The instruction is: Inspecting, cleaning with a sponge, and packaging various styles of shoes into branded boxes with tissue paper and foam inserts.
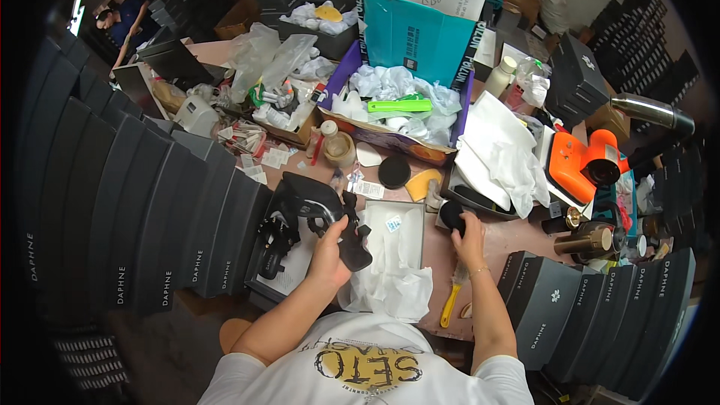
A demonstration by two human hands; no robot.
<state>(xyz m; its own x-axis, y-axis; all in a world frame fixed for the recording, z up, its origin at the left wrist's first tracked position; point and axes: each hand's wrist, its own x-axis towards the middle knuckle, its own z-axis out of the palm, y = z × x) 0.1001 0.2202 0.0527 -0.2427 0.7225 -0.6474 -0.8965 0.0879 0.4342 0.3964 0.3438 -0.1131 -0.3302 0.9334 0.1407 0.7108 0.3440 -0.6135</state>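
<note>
Left hand (330,251), grip clamped on a black shoe (352,236), held over an open shoebox (390,236) lined with white paper (390,285) at the tabletop (495,236) near edge. Second black shoe (300,206) just left of it, by the box lid. Right hand (469,236) out to the right, fingers closed on a black round sponge (452,215). Yellow-handled brush (452,300) lies below that hand. Black round tin (394,171) and orange heat gun (581,165) farther back. Stacked black boxes (150,210) on the left.

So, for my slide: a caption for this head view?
Left hand holds a black shoe; right hand grips a black sponge.
</note>
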